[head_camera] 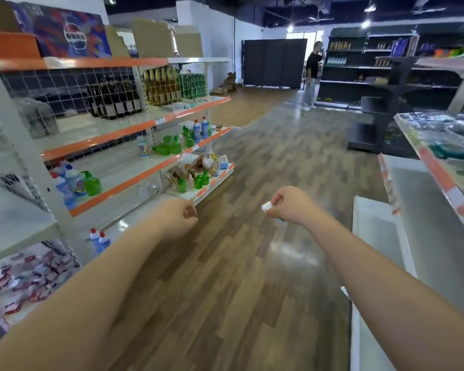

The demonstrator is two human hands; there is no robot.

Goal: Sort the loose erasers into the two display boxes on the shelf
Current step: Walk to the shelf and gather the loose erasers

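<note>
My right hand (pixel 289 207) is closed in a narrow grip around a small white eraser (pixel 266 206), which sticks out from between my thumb and fingers toward the left; something greenish shows just under this hand, but I cannot tell what it is. My left hand (pixel 178 218) is beside it, well apart, with the fingers curled into a loose fist, and I cannot tell if anything is inside. Both arms are stretched forward over the wooden floor (pixel 225 290) of the aisle. To the left of my left hand stands a shelf unit with orange edges (pixel 134 171), carrying green and blue bottles (pixel 78 183), and higher up dark and yellow bottles. To the right of my right hand there is a white shelf (pixel 439 236) with an orange price strip. Far ahead of both hands a person in a black top (pixel 312 76) stands near dark shelves.
</note>
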